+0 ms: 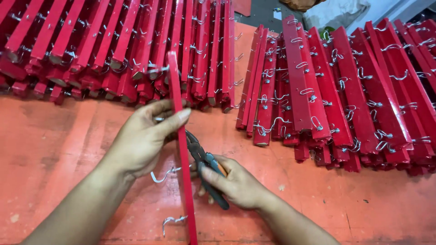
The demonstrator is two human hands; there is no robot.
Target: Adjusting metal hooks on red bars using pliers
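My left hand (143, 138) grips a long red wooden strip (181, 154) that stands on edge and runs from the far pile toward me. Small metal hooks (164, 174) stick out of its left side. My right hand (236, 183) holds dark-handled pliers (204, 165), whose jaws point at the strip just below my left fingers.
A heap of red strips with metal hooks (113, 45) lies across the back left. A second heap (345, 90) fills the right side. Everything rests on an orange-red surface (54, 145). White sacks (336, 11) sit at the far top right.
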